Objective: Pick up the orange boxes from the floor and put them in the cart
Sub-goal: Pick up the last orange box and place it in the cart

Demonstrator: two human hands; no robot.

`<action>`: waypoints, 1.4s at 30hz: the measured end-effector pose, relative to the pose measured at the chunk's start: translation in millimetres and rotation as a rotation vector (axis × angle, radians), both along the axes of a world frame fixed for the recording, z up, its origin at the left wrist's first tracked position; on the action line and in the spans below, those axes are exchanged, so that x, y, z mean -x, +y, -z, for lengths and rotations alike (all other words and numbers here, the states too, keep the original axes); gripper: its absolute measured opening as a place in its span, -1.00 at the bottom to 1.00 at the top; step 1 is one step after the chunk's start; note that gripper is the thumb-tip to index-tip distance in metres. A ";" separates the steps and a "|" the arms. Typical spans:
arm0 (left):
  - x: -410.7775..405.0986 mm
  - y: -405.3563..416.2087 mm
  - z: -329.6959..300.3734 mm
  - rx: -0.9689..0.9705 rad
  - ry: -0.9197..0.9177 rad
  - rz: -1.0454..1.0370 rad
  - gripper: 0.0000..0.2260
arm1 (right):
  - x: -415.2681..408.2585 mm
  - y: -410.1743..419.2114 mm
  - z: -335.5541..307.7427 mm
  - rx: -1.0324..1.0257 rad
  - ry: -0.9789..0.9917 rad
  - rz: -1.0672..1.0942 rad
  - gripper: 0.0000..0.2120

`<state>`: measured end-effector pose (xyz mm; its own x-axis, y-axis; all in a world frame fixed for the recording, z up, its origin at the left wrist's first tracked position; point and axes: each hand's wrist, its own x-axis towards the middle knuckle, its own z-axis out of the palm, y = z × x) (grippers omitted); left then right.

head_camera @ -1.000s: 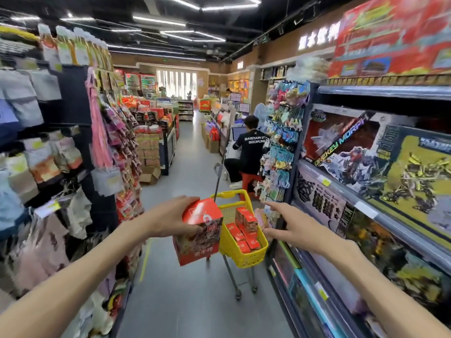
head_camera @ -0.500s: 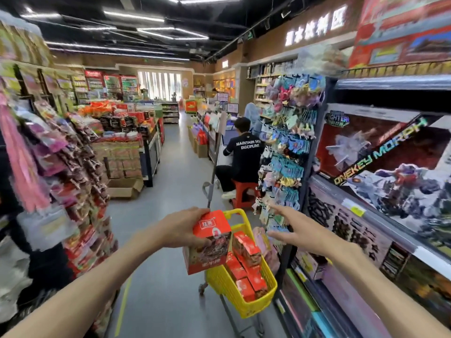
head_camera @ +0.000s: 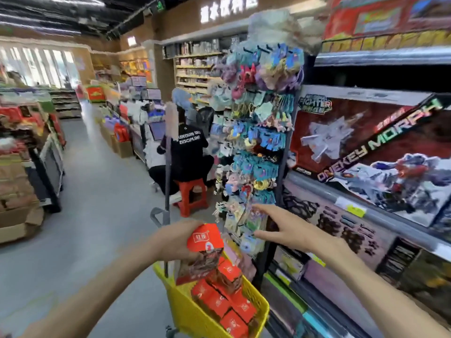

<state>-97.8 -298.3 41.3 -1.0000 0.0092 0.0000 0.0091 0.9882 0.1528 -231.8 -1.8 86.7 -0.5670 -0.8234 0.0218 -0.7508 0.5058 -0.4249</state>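
Above the yellow cart (head_camera: 257, 311), the left hand (head_camera: 174, 240) grips an orange box (head_camera: 203, 252) over its rear rim. Inside the cart, more orange boxes (head_camera: 224, 301) are stacked. Right of the cart, the right hand (head_camera: 288, 228) hovers empty, fingers spread, near the toy shelf (head_camera: 366, 211); left of it, open grey floor (head_camera: 92, 215).

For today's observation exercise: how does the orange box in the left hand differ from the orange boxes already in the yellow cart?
The held orange box is upright in the air, gripped by the left hand; the orange boxes in the cart lie packed together, tilted. The held one shows its dark picture side; the carted ones mostly show orange faces. The right hand touches neither. All share the same orange packaging.
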 end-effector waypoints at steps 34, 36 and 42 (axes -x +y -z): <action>336.2 51.3 437.0 -0.092 -0.474 0.776 -0.19 | 95.1 54.6 306.1 -0.039 -0.186 0.955 -0.30; 337.9 50.6 453.4 -0.071 -0.507 0.768 -0.16 | 92.7 51.8 325.6 -0.067 -0.210 0.966 -0.30; 339.0 41.9 484.3 -0.151 -0.544 0.749 -0.13 | 83.2 44.0 352.3 -0.102 -0.269 1.003 -0.33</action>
<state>-436.8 -256.4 -443.0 -0.5961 0.6888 -0.4126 0.5248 0.7232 0.4490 -315.0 42.2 -265.6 -0.9676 0.0374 -0.2495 0.1468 0.8879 -0.4361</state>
